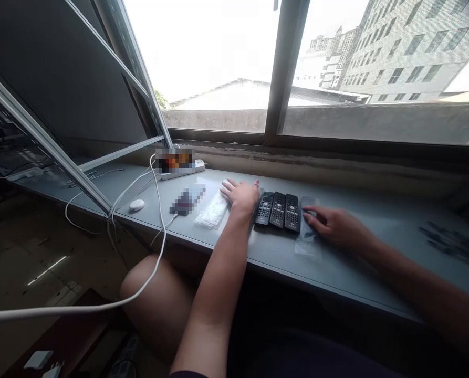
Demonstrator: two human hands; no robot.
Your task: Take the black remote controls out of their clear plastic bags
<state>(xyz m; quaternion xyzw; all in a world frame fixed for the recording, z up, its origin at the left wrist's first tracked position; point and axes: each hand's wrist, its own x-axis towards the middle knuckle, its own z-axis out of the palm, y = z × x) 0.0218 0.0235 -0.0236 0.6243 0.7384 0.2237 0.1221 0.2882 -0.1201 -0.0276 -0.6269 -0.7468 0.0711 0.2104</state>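
Three black remote controls lie side by side on the grey table: a left one [264, 209], a middle one [277, 210] and a right one [292, 213]. My left hand [241, 195] is spread open at the left of them, its fingers over the upper end of a stack of clear plastic bags [211, 212]. To the right of the remotes lies a single clear plastic bag [307, 244]. My right hand [332, 223] reaches over this bag's right side, thumb and forefinger apart with nothing visible between them; its other fingers are partly hidden.
A blurred-out device [187, 200] with a cable lies left of the bags, near a round white object [136, 205]. A white power strip [183, 170] stands by the wall. A white cable [162, 231] hangs across the table edge. Dark items [452, 241] lie far right.
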